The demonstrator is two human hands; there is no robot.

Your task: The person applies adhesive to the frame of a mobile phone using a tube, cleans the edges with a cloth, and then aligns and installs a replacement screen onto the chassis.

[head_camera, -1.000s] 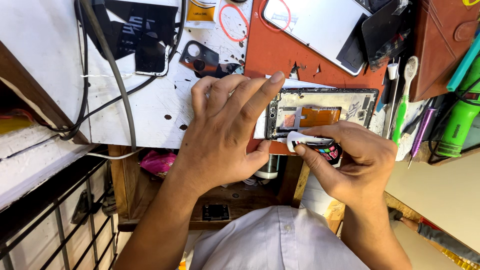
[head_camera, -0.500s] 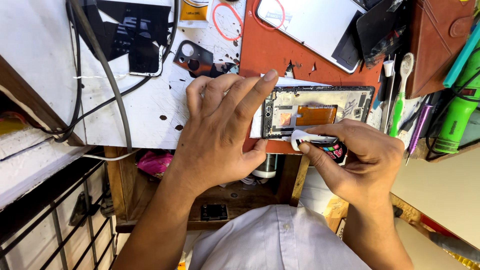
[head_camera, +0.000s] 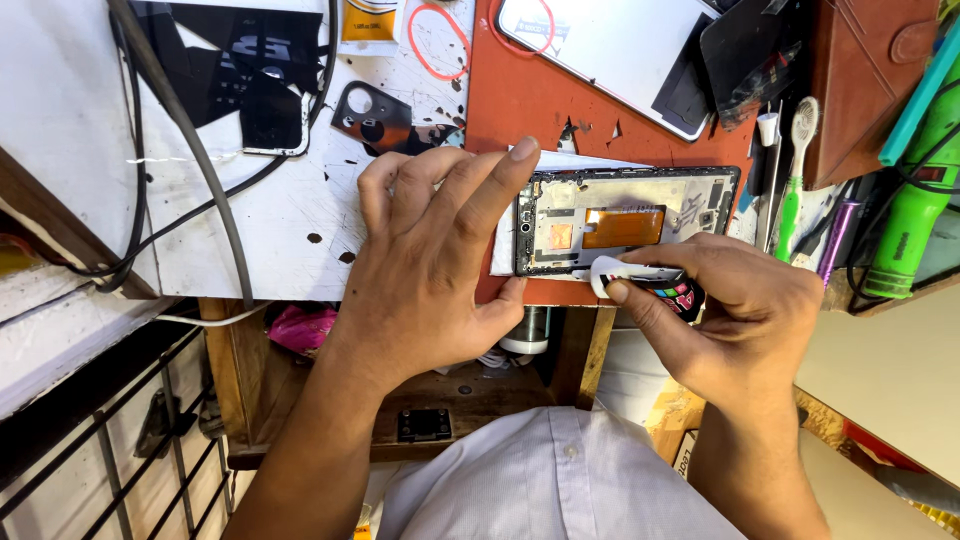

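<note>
- The left hand [head_camera: 435, 255] lies spread, fingers fanned, its thumb pressed to the near left corner of the opened phone frame [head_camera: 625, 220]; the index finger reaches past the frame's far left corner.
- The right hand [head_camera: 735, 315] pinches a small white applicator tip [head_camera: 625, 270] with a colourful patterned body against the frame's near edge (thumb below, index finger on top).
- The frame lies on a red work mat [head_camera: 540, 110], just between the two hands, with an orange flex strip [head_camera: 622, 228] showing inside it.
- Beyond the right hand lies a white-backed phone [head_camera: 610, 45] with a red ring drawn at its corner; to that hand's right stand a green-and-white toothbrush [head_camera: 795, 180] and a green tool [head_camera: 915, 190].
- Beyond the left hand sit a black camera bezel [head_camera: 372, 115], a dark broken glass panel [head_camera: 235, 75] and a yellow packet [head_camera: 370, 20]; thick grey cable [head_camera: 190, 150] runs to its left.
- The left wrist hides part of the bench edge.
- Against the half-second-earlier frame, both hands hold nearly the same pose; the view has merely shifted slightly.
</note>
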